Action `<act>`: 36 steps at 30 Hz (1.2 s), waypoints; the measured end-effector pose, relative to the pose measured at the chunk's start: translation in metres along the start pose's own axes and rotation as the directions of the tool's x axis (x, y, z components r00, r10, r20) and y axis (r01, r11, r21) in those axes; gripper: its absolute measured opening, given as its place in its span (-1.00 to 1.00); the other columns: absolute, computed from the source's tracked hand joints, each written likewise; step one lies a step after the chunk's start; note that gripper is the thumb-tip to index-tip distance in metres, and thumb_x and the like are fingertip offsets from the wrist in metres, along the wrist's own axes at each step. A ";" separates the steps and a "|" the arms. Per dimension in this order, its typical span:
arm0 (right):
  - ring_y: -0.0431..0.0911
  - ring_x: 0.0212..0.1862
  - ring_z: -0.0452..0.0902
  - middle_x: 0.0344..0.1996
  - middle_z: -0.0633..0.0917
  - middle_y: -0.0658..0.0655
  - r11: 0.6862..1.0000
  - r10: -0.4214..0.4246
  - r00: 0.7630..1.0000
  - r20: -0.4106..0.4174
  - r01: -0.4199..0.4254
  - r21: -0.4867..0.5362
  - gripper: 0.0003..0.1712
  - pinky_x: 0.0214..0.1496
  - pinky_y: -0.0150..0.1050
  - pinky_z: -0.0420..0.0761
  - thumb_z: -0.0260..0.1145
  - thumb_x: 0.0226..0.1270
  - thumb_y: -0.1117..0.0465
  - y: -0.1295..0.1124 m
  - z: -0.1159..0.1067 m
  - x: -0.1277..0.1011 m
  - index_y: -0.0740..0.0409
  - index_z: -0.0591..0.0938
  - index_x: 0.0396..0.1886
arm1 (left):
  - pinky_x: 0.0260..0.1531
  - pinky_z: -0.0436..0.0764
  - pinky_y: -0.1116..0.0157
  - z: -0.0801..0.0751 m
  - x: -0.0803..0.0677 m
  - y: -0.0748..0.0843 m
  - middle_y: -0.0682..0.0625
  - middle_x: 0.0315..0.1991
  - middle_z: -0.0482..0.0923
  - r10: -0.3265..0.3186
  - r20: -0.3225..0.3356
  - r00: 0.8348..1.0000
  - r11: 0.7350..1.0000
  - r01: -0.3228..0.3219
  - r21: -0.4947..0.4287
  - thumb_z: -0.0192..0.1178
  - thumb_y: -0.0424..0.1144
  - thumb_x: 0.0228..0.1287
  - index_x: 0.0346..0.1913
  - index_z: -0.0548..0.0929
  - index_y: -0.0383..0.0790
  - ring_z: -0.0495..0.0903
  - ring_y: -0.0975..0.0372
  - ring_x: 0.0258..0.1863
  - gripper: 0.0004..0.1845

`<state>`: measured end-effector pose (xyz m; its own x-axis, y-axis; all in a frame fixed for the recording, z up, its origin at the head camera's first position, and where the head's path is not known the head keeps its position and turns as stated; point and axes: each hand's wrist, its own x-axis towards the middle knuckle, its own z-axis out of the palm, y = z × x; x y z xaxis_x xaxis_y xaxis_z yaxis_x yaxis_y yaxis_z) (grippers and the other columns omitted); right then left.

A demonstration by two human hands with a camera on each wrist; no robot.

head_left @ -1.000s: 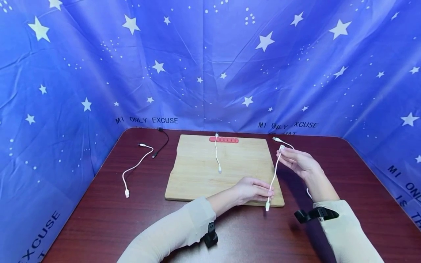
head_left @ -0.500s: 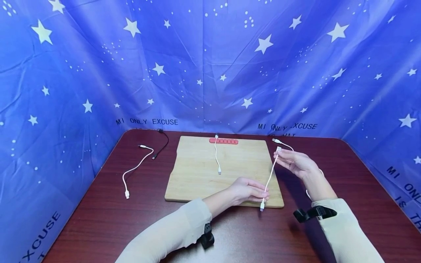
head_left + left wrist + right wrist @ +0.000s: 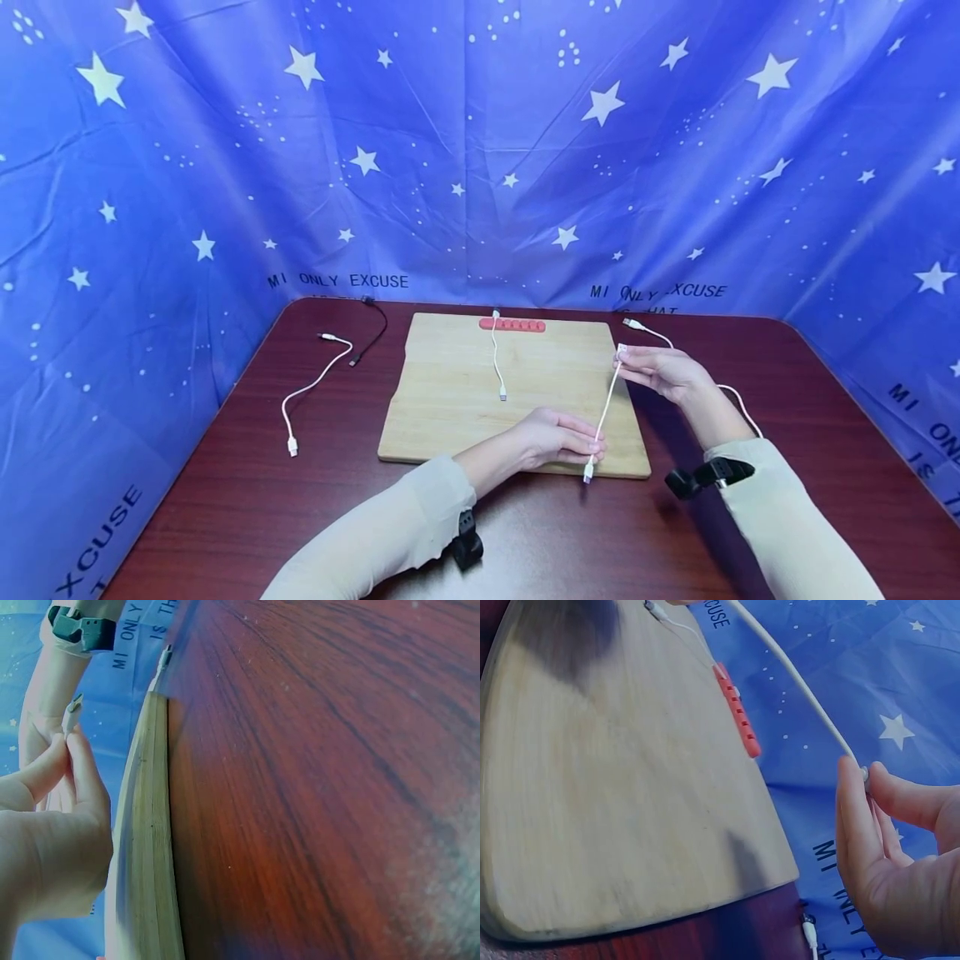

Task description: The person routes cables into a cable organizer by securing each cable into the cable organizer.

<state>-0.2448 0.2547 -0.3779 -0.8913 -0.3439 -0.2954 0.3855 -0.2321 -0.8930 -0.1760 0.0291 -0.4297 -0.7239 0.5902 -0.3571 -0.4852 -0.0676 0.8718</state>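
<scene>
A short white USB cable (image 3: 609, 398) is stretched between both hands over the right part of a wooden board (image 3: 442, 417). My left hand (image 3: 558, 437) pinches its lower end, and the plug (image 3: 73, 712) sticks out past the thumb and fingertips in the left wrist view. Higher up and to the right, my right hand (image 3: 663, 371) pinches the other end by its USB plug (image 3: 622, 350). A red cable clip strip (image 3: 521, 325) lies along the board's far edge. Another white cable (image 3: 497, 358) sits in its leftmost slot and trails down the board.
Left of the board, a white cable (image 3: 306, 389) and a short black cable (image 3: 371, 337) lie on the dark red table (image 3: 225, 500). Another white cable (image 3: 738, 400) lies at the right, partly behind the right arm. A blue starry curtain (image 3: 420, 125) surrounds the table.
Both hands have moved a little to the left with the stretched cable, bringing it over the board's right side. The cables on the table and board stay put.
</scene>
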 end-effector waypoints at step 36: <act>-0.18 -0.35 0.73 -0.50 0.77 0.06 0.992 -0.039 0.991 -0.127 0.054 0.117 -0.63 -0.20 -0.36 0.76 0.09 0.33 0.54 -0.017 0.008 0.040 0.15 0.70 -0.51 | 0.00 0.70 0.27 -0.037 0.037 0.027 -0.38 0.01 0.60 -0.035 -0.085 0.996 0.999 0.035 0.004 0.16 -0.58 0.20 0.05 0.58 -0.52 0.75 0.17 -0.26 -0.67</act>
<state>-0.2854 0.2378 -0.3722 -0.9288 -0.2164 -0.3009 0.3620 -0.3557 -0.8617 -0.2340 0.0197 -0.4314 -0.7457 0.5215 -0.4145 -0.5084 -0.0434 0.8600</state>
